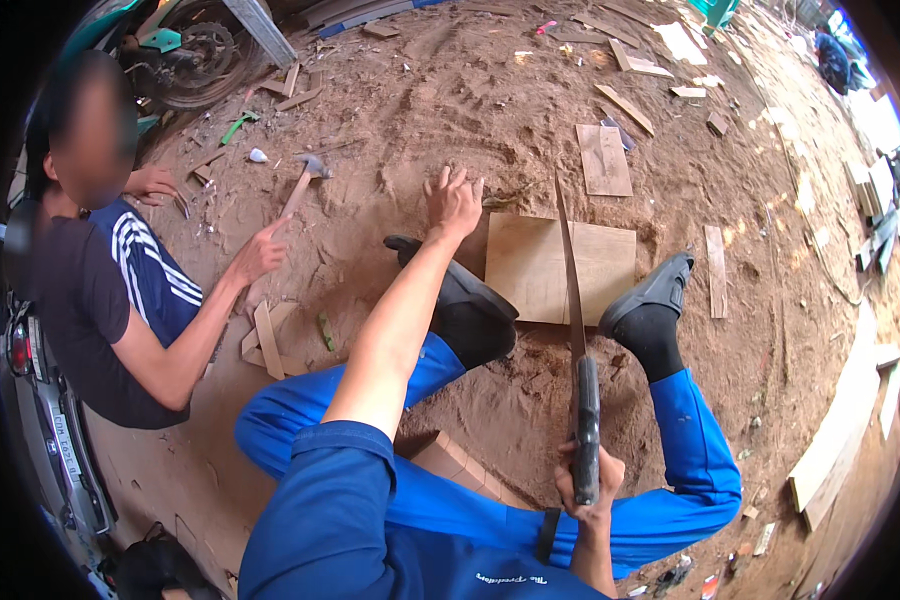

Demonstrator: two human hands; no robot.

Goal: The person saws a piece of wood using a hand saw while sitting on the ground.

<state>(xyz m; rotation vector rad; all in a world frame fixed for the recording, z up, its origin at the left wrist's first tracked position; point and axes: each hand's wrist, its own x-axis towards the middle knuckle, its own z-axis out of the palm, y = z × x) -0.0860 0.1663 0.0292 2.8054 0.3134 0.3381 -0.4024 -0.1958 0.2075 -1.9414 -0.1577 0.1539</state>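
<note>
My right hand (592, 480) grips the black handle of a hand saw (574, 290), its long brown blade pointing away from me and tapering to the tip. Below the blade in this view lies a square wooden board (530, 260) on the sand, between my two dark shoes. I cannot tell whether blade and board touch. My left hand (455, 205) is stretched out over the sand beyond my left shoe, fingers apart and holding nothing. It is nearest the board's far left corner.
At the left a person (80, 320) sits holding a hammer (308, 172). A smaller board (603, 160) and a narrow strip (716, 272) lie beyond and right of the square one. Long planks (835, 425) lie at the right. A motorcycle wheel (205, 60) stands far left.
</note>
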